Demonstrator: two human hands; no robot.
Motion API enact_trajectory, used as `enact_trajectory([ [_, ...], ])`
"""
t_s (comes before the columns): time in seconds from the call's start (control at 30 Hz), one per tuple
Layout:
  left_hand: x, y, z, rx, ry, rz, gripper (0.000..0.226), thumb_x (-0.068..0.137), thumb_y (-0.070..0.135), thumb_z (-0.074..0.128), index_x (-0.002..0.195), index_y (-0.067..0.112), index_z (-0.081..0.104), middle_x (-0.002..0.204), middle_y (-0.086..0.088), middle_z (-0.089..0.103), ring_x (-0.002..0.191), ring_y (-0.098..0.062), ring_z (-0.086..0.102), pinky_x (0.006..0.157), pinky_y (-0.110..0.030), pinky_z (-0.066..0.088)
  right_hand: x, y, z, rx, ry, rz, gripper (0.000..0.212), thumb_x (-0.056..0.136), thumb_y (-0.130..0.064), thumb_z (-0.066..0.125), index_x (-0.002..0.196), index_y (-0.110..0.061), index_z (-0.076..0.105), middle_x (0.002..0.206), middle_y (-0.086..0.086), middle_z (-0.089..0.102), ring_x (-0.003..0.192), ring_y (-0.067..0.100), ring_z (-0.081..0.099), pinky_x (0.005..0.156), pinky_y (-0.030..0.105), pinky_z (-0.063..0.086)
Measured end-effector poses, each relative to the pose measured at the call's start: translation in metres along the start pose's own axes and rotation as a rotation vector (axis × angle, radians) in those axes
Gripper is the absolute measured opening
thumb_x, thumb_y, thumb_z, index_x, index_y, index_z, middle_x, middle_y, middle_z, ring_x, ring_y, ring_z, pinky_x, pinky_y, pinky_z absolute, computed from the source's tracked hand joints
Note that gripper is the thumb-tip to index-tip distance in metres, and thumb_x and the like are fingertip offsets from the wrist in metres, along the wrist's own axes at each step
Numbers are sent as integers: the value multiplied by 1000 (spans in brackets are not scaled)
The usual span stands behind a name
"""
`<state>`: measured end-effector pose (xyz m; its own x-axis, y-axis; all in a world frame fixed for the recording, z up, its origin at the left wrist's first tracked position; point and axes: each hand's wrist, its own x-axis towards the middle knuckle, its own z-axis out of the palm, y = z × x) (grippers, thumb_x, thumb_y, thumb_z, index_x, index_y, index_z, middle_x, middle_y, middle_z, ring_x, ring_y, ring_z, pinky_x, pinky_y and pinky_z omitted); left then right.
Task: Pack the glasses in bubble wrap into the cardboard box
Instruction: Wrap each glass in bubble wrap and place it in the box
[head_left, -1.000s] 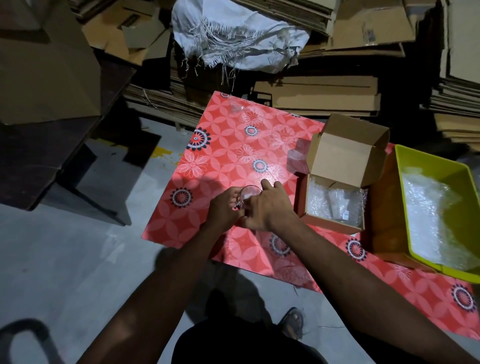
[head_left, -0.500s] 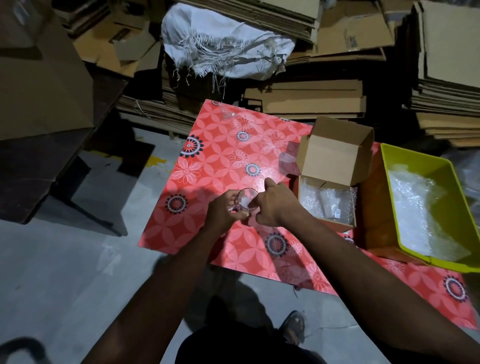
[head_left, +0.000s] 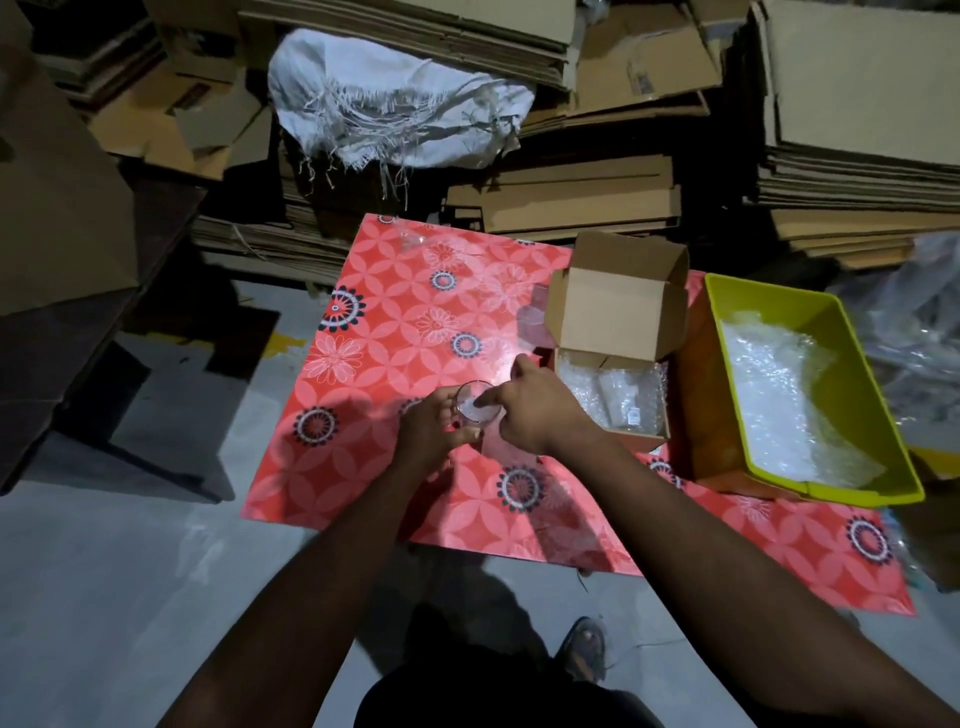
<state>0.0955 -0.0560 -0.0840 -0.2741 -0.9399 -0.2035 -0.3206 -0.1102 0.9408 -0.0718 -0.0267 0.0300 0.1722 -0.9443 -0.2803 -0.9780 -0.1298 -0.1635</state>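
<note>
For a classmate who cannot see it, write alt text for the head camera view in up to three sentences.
Two hands meet over a red floral table: the left hand grips a clear glass, and the right hand pokes a finger into its mouth. Right of them stands an open cardboard box holding bubble wrap, then a yellow-green bin.

Bench: low surface covered in red sheet with white petal pattern and dark floral rosettes, standing on grey concrete floor. Directly on the bench: open cardboard box toward the right, lid flap raised, bubble-wrapped items inside; yellow-green plastic tray just beside the box on its right, holding bubble wrap; a clear glass near the bench centre, left of the box. Stacked flattened cardboard borders the far edge.
</note>
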Motion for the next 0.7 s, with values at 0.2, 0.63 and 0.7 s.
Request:
enact_trajectory([
  [0.2,6,21,25,36,-35,72,107,61,12,91,150,34,37,141,4,54,127,-16,54,94,-34,55,-45,70,14,168,244,170,50,80,-22,53,129,-30,64,106,7,70,111,26,50,85,36,52],
  [0.63,5,82,112,249,193,467,78,73,33,67,145,19,42,130,7,53,122,-31,51,104,-42,46,-131,299,9,403,492,828,39,85,-20,59,122,-12,68,116,14,72,107,34,66,88,34,50],
  [0.7,1,87,136,298,167,444,75,72,28,68,142,13,45,128,-8,58,121,-28,49,103,-39,44,-137,317,27,452,301,852,48,88,-26,66,134,-13,58,123,17,68,115,36,62,92,34,49],
])
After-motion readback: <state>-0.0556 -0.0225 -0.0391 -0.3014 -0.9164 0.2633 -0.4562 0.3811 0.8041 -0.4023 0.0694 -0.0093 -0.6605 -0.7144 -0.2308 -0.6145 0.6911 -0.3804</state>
